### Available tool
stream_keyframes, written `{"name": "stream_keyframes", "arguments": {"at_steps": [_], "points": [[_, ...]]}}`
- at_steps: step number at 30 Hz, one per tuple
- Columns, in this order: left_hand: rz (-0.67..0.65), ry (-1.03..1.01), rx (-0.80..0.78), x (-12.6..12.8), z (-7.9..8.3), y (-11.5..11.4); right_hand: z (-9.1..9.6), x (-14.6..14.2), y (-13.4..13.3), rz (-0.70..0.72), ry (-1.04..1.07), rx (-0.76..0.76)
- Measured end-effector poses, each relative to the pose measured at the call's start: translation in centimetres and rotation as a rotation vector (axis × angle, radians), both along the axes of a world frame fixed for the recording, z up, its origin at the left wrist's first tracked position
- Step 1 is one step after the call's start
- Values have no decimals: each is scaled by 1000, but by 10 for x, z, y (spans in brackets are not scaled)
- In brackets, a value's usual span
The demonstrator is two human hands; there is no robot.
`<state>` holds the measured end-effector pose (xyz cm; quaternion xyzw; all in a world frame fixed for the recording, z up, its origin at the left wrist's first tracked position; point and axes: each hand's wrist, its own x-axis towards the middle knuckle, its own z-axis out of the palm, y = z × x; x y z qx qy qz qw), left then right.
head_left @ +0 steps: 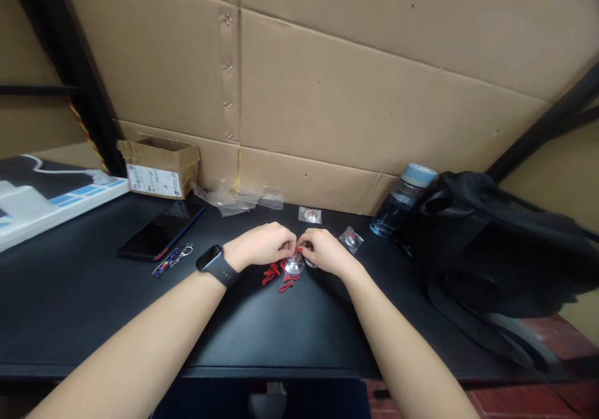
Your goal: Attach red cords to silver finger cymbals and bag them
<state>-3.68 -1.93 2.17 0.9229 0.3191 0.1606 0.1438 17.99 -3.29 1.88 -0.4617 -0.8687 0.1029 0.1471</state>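
The left hand [269, 243] and the right hand [322, 249] meet fingertip to fingertip, thumb and fingers of each nearly closed in a pinch on a thin red cord [299, 250]; which fingertips grip it more firmly cannot be told. Directly below the fingertips, on the smooth, matte black worktop [290, 338], sits a shiny, round silvery disc [294, 265], its upper edge partly covered by the fingers. A second shiny piece [311, 263] shows only as a sliver under the right hand, its full shape hidden. Just below the left hand lie slim red loops [270, 274] of soft, string-like material, too tangled and small to count. Beyond the right hand is a flat, crinkled clear packet [309, 216] with a silvery round inside, and to that hand's right a similar glossy packet [350, 240], its contents blurred by glare. A dark watch [209, 259] with a rubbery-looking strap circles the left wrist. Left of that wrist are a small keychain [174, 259] with a metal ring, and a flat, glossy dark device [161, 231]. Farther off beyond the left hand, wrinkled transparent bags [236, 199] lie beside an open cardboard box [161, 166], the print on its label unreadable. Well to the right of the right hand, a clear bottle [402, 199] with a pale blue lid stands tilted in view, partly behind a slumped black fabric bag [505, 244] that the frame cuts off.
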Motion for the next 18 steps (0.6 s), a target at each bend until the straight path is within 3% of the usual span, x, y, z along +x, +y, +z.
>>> {"name": "stream_keyframes", "arguments": {"at_steps": [6,18], "points": [[-1,1,4,0,2,-1,0,-2,-1,-35,-22,8],[82,-104,76,5,6,-3,-1,-4,-3,66,32,-4]]}}
